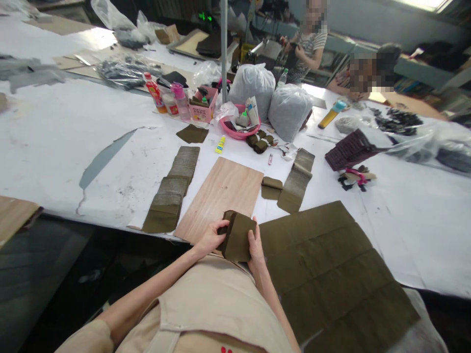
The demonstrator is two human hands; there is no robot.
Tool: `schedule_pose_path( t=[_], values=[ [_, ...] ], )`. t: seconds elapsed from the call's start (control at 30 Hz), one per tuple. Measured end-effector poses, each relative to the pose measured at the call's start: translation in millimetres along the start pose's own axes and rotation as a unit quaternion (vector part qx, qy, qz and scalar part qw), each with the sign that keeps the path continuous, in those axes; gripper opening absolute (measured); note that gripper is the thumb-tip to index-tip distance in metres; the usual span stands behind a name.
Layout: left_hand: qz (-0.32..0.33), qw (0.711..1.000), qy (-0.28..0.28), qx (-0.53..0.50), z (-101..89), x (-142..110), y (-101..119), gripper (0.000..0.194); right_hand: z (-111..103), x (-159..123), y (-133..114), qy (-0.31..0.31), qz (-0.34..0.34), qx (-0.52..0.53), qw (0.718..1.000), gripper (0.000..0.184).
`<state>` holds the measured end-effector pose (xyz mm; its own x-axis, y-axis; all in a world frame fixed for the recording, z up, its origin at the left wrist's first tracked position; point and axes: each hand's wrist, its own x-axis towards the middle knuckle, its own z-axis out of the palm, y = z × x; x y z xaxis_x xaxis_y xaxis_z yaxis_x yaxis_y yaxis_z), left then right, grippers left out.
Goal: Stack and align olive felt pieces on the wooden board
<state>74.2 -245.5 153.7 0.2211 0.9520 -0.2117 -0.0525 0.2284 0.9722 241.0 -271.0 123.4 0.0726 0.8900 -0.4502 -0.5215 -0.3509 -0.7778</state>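
Observation:
Both my hands hold one folded olive-green fabric piece (237, 235) at the near edge of a wooden board (221, 193). My left hand (211, 238) grips its left fold, fingers curled round it. My right hand (255, 245) presses against its right side with fingers closed on the cloth. To the right lies a wide spread of overlapping olive fabric pieces (331, 264). A fanned row of the same pieces (172, 193) lies left of the board, and another row (298, 179) with a small folded piece (271, 188) lies to its right.
The white table (55, 142) carries a glue tube (220, 144), a pink bowl (239, 130), bottles (154, 92), a pink box (201, 109), two filled plastic bags (289, 110) and a dark maroon stack (348, 149). Two people sit at the far side.

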Motion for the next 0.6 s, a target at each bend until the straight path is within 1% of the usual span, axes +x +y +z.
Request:
schedule_pose_path(
  t=[0.1, 0.2, 0.3, 0.4, 0.5, 0.57, 0.6],
  values=[
    [0.018, 1.000, 0.015, 0.014, 4.8, -5, 5, 0.033, 1, -2, -9, -0.020, 0.028, 0.049, 0.998, 0.078],
    [0.039, 0.998, 0.026, 0.047, 7.3, -12, 14, 0.029, 0, -3, -12, -0.027, 0.049, 0.080, 0.995, 0.073],
    [0.058, 0.994, 0.030, 0.093, 7.4, -22, 23, 0.027, 0, -4, -8, -0.038, 0.080, 0.087, 0.992, 0.062],
    [0.076, 0.989, 0.041, 0.123, 5.3, -36, 30, 0.026, -1, -3, 4, -0.044, 0.135, 0.083, 0.986, 0.051],
    [0.067, 0.985, 0.091, 0.129, -3.6, -48, 32, 0.027, -4, 0, 20, -0.043, 0.200, 0.100, 0.974, 0.042],
    [0.053, 0.980, 0.143, 0.124, -18.2, -52, 29, 0.029, -6, 4, 29, -0.036, 0.232, 0.123, 0.964, 0.041],
    [0.046, 0.977, 0.173, 0.112, -29.0, -53, 27, 0.030, -7, 6, 33, -0.029, 0.246, 0.133, 0.959, 0.041]
  ],
)
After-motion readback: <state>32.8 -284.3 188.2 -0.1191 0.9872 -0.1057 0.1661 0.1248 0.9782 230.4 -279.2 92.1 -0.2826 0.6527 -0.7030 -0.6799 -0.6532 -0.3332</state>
